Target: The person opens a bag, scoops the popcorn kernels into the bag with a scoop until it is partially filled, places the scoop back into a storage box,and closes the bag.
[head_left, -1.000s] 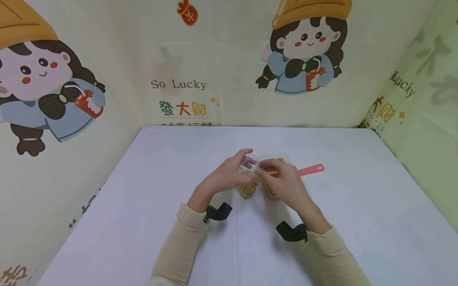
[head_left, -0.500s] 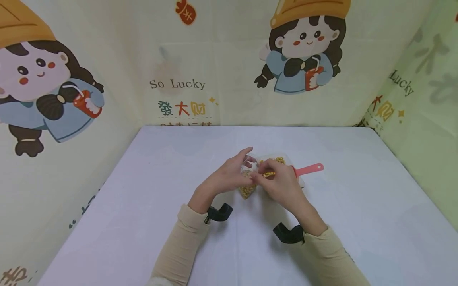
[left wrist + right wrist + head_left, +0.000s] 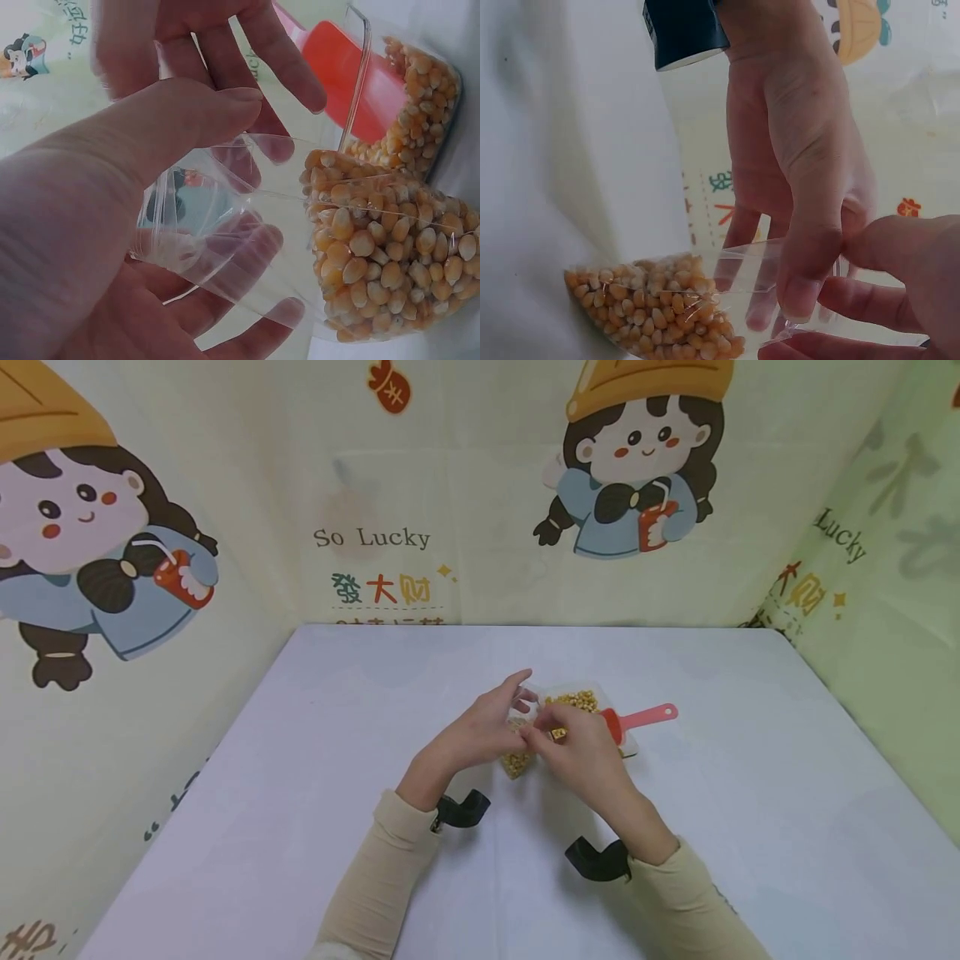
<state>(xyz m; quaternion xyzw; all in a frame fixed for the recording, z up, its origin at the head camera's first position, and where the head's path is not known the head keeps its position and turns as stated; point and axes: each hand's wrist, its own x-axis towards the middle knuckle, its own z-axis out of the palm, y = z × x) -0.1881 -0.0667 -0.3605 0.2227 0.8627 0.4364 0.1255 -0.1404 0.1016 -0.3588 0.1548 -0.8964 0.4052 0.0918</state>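
Note:
A clear plastic bag (image 3: pixel 516 765) of dried corn kernels stands on the table, its lower part full and its upper part loose film. My left hand (image 3: pixel 480 727) holds the bag's upper part, thumb on the near side and fingers behind, as the left wrist view shows. My right hand (image 3: pixel 585 747) has its thumb and fingertips together at the bag's mouth, right beside the left thumb, pinching the film. In the right wrist view the bag's kernels (image 3: pixel 656 307) lie below the left hand (image 3: pixel 795 150), and the right hand (image 3: pixel 907 270) comes in from the right.
Behind the right hand is a clear container (image 3: pixel 632 750) with more corn kernels (image 3: pixel 573 699). A red scoop with a pink handle (image 3: pixel 651 716) rests in it, the handle sticking out to the right. Printed cloth walls (image 3: pixel 480 485) stand behind the white table (image 3: pixel 360 693).
My right hand has shifted slightly left and toward the near side, uncovering more of the container and the scoop. The left hand stays almost still at the bag.

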